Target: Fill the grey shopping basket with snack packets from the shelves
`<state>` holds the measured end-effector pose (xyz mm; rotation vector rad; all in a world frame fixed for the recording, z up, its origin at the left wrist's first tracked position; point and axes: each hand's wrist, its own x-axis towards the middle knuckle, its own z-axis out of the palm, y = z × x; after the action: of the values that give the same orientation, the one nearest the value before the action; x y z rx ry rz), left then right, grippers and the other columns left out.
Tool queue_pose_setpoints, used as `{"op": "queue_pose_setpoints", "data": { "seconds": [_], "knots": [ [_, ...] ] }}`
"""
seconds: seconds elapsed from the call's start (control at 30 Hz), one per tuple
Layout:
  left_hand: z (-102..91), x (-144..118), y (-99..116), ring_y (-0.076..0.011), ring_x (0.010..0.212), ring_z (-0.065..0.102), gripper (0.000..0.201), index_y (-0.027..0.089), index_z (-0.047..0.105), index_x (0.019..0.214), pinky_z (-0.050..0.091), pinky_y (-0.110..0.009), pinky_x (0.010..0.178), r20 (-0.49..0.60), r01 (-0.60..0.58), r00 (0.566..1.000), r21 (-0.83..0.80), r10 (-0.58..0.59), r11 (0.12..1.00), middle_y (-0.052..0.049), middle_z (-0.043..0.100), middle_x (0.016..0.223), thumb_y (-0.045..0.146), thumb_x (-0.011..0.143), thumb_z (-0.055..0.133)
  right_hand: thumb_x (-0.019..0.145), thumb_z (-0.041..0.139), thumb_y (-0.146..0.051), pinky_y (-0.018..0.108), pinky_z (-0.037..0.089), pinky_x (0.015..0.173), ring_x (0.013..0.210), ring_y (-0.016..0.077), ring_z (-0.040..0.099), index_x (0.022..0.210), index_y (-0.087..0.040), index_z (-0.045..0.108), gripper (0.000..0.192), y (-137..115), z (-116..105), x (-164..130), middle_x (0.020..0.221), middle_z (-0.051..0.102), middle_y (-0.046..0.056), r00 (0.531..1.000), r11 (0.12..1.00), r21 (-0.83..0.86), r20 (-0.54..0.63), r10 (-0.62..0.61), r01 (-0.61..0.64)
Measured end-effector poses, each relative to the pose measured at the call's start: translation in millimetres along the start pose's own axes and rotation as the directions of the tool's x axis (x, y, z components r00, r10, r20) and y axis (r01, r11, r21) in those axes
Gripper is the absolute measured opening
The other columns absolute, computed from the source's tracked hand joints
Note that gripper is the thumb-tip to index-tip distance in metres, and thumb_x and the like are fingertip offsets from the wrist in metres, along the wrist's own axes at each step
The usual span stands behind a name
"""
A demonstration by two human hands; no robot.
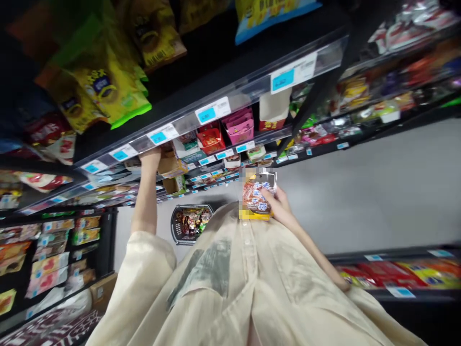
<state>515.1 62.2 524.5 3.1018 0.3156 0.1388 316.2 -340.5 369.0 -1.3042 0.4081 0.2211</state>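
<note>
My right hand (281,204) is closed around a snack packet (257,196) in front of my shirt; the packet is dark with a yellow lower edge and large printed characters, and part of it is blurred out. My left hand (150,154) reaches in under the front rail of a shelf, beside an opened cardboard box (171,166). Its fingers are hidden by the rail, so what they touch does not show.
On the floor stands a black shopping basket (173,226) full of small packets. Yellow snack bags (111,91) fill the upper shelf, whose rail (248,98) carries price tags. Red and pink boxes (239,127) sit below. More shelves line both sides.
</note>
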Motion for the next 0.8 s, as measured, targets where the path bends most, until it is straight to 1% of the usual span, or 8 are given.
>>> {"op": "queue_pose_setpoints", "data": {
  "seconds": [0.07,0.13,0.27,0.4,0.5,0.57,0.73,0.8],
  "knots": [
    [-9.6,-30.9,8.5,-0.0419,0.122,0.062,0.035,0.007,0.069,0.112,0.044,-0.059,0.105,-0.086,0.076,0.994,0.106,-0.067,0.991,-0.026,0.072,0.108,0.023,0.096,0.042,0.071,0.084,-0.064,0.033,0.059,0.077,0.083,0.0224,0.072,0.103,-0.022,0.072,0.054,-3.3,0.6,-1.9,0.096,0.079,0.003,0.999,0.999,-0.03,-0.032,-0.029,0.028],
    [-22.9,-72.2,26.0,-0.0416,0.119,0.063,0.037,0.01,0.068,0.118,0.049,-0.056,0.101,-0.113,0.023,0.994,0.154,-0.005,0.988,-0.025,0.071,0.112,0.032,0.1,0.044,0.068,0.086,-0.061,0.033,0.058,0.077,0.082,0.0221,0.071,0.101,-0.021,0.071,0.053,-8.1,2.4,-3.4,0.094,0.079,0.003,0.997,0.998,-0.054,-0.069,-0.044,0.04],
    [-36.8,-151.4,89.6,-0.0362,0.102,0.071,0.04,0.018,0.066,0.122,0.056,-0.047,0.088,0.071,-0.231,0.971,0.061,0.227,0.971,-0.017,0.074,0.102,0.048,0.104,0.047,0.06,0.092,-0.054,0.035,0.058,0.077,0.08,0.0221,0.07,0.096,-0.02,0.071,0.054,-20.1,11.2,-5.3,0.093,0.078,0.004,0.998,0.997,-0.075,-0.061,-0.033,0.029],
    [-14.4,-182.5,161.0,-0.0322,0.117,0.069,0.044,0.017,0.062,0.13,0.057,-0.041,0.092,0.237,-0.602,0.729,-0.225,0.642,0.766,-0.018,0.07,0.127,0.05,0.102,0.055,0.057,0.093,-0.053,0.035,0.058,0.074,0.077,0.0222,0.069,0.092,-0.019,0.07,0.054,-22.4,20.2,-6.2,0.089,0.078,0.006,0.999,0.985,-0.171,-0.028,-0.042,0.036],
    [5.2,-182.5,187.1,-0.0302,0.101,0.075,0.044,0.013,0.062,0.131,0.059,-0.038,0.082,0.383,-0.607,0.644,-0.269,0.662,0.747,-0.018,0.071,0.122,0.046,0.102,0.059,0.056,0.094,-0.053,0.035,0.058,0.071,0.075,0.0218,0.068,0.091,-0.019,0.07,0.054,-14.8,19.0,-5.6,0.086,0.078,0.006,0.996,0.964,-0.257,-0.037,-0.079,0.067],
    [12.9,-182.7,190.6,-0.0301,0.099,0.075,0.041,0.014,0.064,0.128,0.058,-0.038,0.08,0.432,-0.603,0.596,-0.318,0.678,0.732,-0.017,0.073,0.118,0.044,0.1,0.063,0.055,0.094,-0.053,0.035,0.058,0.071,0.074,0.0215,0.068,0.092,-0.018,0.07,0.056,-8.6,14.5,-5.4,0.087,0.078,0.005,0.997,0.961,-0.268,-0.008,-0.071,0.067],
    [27.0,-189.9,180.0,-0.0237,0.096,0.075,0.04,0.023,0.065,0.134,0.057,-0.031,0.077,0.484,-0.551,0.356,-0.582,0.799,0.598,-0.009,0.077,0.113,0.038,0.097,0.069,0.048,0.099,-0.05,0.034,0.06,0.07,0.074,0.022,0.07,0.096,-0.02,0.07,0.064,-4.9,1.0,-7.3,0.086,0.078,0.003,0.985,0.963,-0.263,0.17,-0.016,0.061],
    [27.7,-189.3,170.1,-0.0216,0.09,0.075,0.043,0.027,0.063,0.14,0.057,-0.029,0.075,0.496,-0.518,0.337,-0.613,0.8,0.597,-0.006,0.079,0.107,0.033,0.097,0.067,0.052,0.098,-0.051,0.035,0.062,0.074,0.082,0.0246,0.073,0.102,-0.02,0.071,0.064,-5.9,-3.6,-7.9,0.093,0.08,0.005,0.969,0.971,-0.231,0.248,-0.002,0.061]
  ]
}}
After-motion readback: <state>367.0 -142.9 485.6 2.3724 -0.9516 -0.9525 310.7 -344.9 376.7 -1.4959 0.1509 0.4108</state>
